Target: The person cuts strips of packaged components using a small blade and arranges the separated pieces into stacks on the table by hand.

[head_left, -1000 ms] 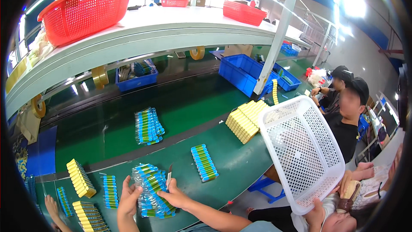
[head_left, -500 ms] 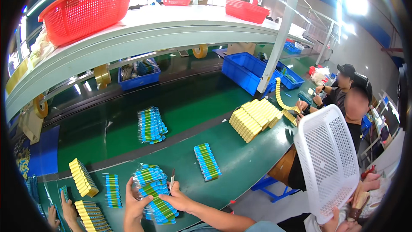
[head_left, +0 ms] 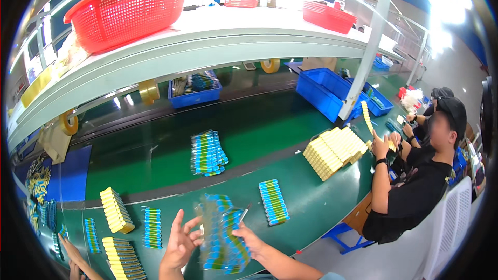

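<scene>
A bundle of blue-and-green strips in clear film (head_left: 224,243) hangs in front of me, blurred by motion. My right hand (head_left: 250,241) grips its right edge, thumb on top. A thin metal blade (head_left: 245,211) juts up from that hand; its handle is hidden. Beside the bundle's left edge, my left hand (head_left: 181,242) is raised with its fingers spread, holding nothing. One flat blue-and-green strip (head_left: 152,227) lies left of it on the green table, and another strip (head_left: 274,202) lies to the right of the bundle. Farther off is a pile of such strips (head_left: 208,153).
Yellow strip stacks stand at left (head_left: 116,210), near left (head_left: 123,260) and right (head_left: 334,150). A shelf (head_left: 218,46) with a red basket (head_left: 129,13) overhangs the far side. Blue bins (head_left: 324,93) sit behind. A co-worker (head_left: 415,176) is at right; another person's hand (head_left: 72,254) is lower left.
My left hand has let go of the bundle and opened. The right hand still grips it. The view has shifted, and the white basket at right has moved away toward the lower right.
</scene>
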`<control>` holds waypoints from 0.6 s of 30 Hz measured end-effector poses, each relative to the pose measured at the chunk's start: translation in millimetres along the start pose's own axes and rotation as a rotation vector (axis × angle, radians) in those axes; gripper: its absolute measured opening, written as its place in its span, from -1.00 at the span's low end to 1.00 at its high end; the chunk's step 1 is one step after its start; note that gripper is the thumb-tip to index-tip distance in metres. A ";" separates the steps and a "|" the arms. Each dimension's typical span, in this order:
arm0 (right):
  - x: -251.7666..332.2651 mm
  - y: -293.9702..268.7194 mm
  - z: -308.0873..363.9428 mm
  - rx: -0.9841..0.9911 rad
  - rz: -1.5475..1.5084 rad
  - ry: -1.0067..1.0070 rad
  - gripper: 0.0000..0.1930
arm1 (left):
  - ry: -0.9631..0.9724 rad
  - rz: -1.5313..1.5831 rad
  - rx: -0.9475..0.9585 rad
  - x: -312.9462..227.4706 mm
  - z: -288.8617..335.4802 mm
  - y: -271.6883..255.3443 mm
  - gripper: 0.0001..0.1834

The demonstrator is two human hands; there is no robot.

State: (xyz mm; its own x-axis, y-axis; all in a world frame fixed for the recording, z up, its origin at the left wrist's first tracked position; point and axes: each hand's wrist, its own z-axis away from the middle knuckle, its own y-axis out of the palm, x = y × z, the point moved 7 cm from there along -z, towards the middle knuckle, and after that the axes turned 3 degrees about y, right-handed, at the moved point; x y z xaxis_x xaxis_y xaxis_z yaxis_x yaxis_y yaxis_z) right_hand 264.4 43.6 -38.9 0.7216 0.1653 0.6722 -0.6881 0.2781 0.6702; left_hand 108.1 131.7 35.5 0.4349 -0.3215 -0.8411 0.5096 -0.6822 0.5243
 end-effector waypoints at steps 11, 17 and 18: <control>206.4 -40.2 -58.0 0.110 0.152 -0.227 -0.20 | 0.053 -1.301 -0.561 -64.0 88.7 -89.1 -0.39; 284.4 -104.9 -162.9 -0.115 0.398 -0.224 -0.51 | -0.092 -1.681 -0.478 -32.1 99.6 -73.6 -0.42; 288.3 -107.5 -175.5 -0.137 0.445 -0.212 -0.52 | -0.104 -1.683 -0.480 -34.1 94.4 -65.0 -0.49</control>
State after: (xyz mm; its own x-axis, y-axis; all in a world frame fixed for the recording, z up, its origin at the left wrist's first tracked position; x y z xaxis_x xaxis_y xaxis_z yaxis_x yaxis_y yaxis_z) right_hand 559.7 227.4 27.7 0.3200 0.1039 0.9417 -0.8986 0.3482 0.2669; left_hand -9.9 125.0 17.6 -0.7856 0.4187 -0.4556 0.4784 -0.0558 -0.8763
